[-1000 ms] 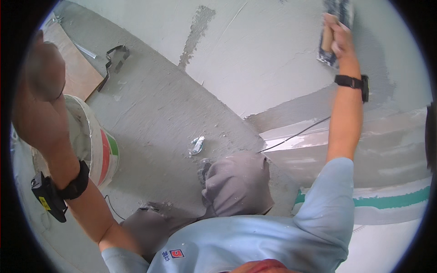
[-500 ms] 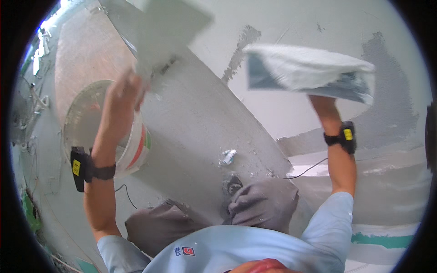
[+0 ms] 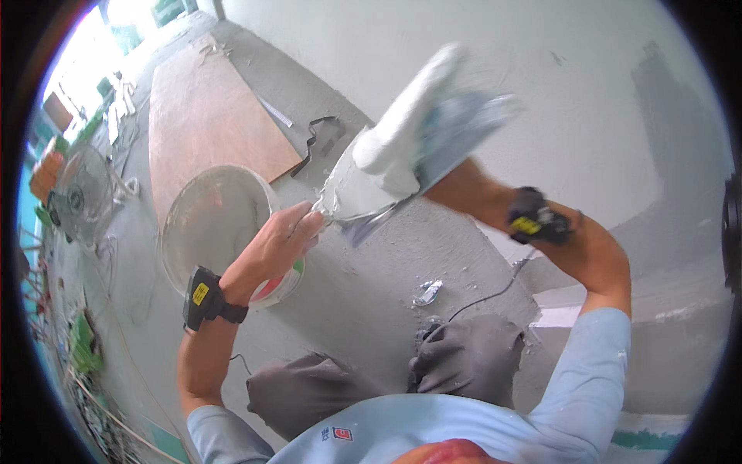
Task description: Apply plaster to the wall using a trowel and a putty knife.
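Observation:
My left hand [image 3: 290, 236] grips a putty knife [image 3: 344, 193] loaded with wet white filler [image 3: 394, 162]. Its blade meets a wide steel trowel [image 3: 475, 124], held up by my right hand [image 3: 456, 174], whose fingers are mostly behind the plate. A thick ridge of filler runs over both tools. Just left of my left hand, a white bucket [image 3: 166, 220] with greyish material inside stands on the dusty floor [image 3: 348, 286].
A plywood sheet [image 3: 205, 116] lies behind the bucket, a fan [image 3: 81, 197] and clutter at the far left. A plastered wall [image 3: 580, 77] with grey patches fills the right. A cable [image 3: 491, 294] runs near my knees.
The trowel has come away from the wall and tilted, filler-side up. My left hand has swung the putty knife across onto it. The view has turned toward the bucket and plywood.

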A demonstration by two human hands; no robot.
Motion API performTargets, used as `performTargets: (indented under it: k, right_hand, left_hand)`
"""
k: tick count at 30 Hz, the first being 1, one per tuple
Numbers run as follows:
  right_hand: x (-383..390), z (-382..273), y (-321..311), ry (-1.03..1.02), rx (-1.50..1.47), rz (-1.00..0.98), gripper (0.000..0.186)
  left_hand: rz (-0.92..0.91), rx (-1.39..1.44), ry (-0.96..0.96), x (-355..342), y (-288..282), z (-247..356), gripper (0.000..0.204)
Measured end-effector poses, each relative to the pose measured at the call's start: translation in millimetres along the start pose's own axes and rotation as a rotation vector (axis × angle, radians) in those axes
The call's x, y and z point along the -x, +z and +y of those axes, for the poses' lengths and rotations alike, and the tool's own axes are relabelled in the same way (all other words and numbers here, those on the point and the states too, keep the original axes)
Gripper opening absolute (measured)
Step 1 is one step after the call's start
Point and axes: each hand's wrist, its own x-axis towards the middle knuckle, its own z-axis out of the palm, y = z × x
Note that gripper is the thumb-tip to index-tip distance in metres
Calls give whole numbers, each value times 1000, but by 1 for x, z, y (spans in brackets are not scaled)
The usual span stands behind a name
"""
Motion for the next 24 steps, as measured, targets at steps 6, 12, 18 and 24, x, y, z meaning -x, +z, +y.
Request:
performTargets:
  k: [6, 12, 18, 24]
  right_hand:
    - [50, -22, 20, -459, 920, -305, 23]
    - [35, -9, -35, 48, -320, 88, 30]
    - [34, 4, -20, -73, -450, 64, 34]
    - [53, 5, -6, 101, -730, 47, 32]
  left_hand:
    - [-28, 486, 8, -21, -10, 35, 32]
    - [350, -9, 497, -7, 8, 2, 26]
    - [180, -514, 723, 3, -4, 5, 48]
    - [166, -697, 699, 5, -29, 15, 56]
